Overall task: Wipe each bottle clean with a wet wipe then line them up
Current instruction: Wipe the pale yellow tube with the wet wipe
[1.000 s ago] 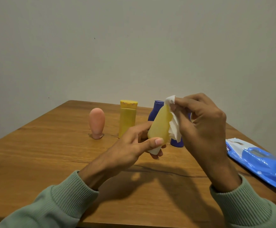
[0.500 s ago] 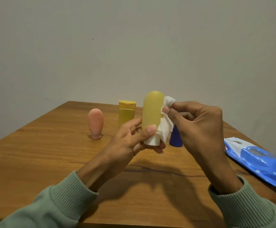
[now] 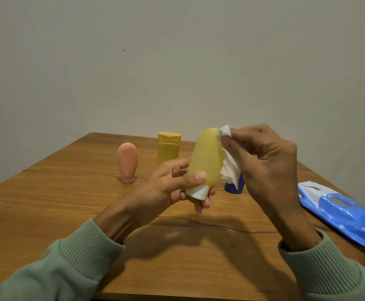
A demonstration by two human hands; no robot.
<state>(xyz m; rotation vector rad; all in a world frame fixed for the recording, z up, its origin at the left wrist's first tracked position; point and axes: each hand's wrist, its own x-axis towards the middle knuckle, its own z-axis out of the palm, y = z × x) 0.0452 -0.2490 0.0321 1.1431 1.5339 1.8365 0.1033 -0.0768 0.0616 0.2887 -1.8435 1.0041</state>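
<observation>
Left hand (image 3: 166, 187): clamped on the low end of the soft yellow bottle (image 3: 206, 157). The thumb lies across the front and the fingers curl behind and under the white cap (image 3: 196, 192).
Right hand (image 3: 264, 161): pinching the wipe (image 3: 229, 170). Thumb and fingertips press its top wad onto the bottle's rounded end, and the rest hangs between palm and bottle.
Soft yellow bottle: we see it in the air between both hands, above the table (image 3: 68, 203), cap down and round end up.
Key relation: the long axis is near upright, with the top leaning a bit toward the right hand. The bottle sits just left of that hand and touches the wipe. We judge the next stroke runs down along that axis.
Hand roles: both are in contact. We read the left as carrier and the right as wiper.
Blue bottle (image 3: 235, 185): on the table behind the hanging wipe, just beyond the right hand. Only its base shows.
Flip-top yellow bottle (image 3: 168, 148): standing beyond the left hand.
Pink bottle (image 3: 127, 161): standing further left of the left hand, apart from the others.
Wipe pack (image 3: 340, 211): blue, lying flat on the table, well right of the right hand.
Writing: the pack print is too blurred to read. We see no labels on the bottles.
Progress: we judge the wiping is mid-way and the line-up is not finished.
</observation>
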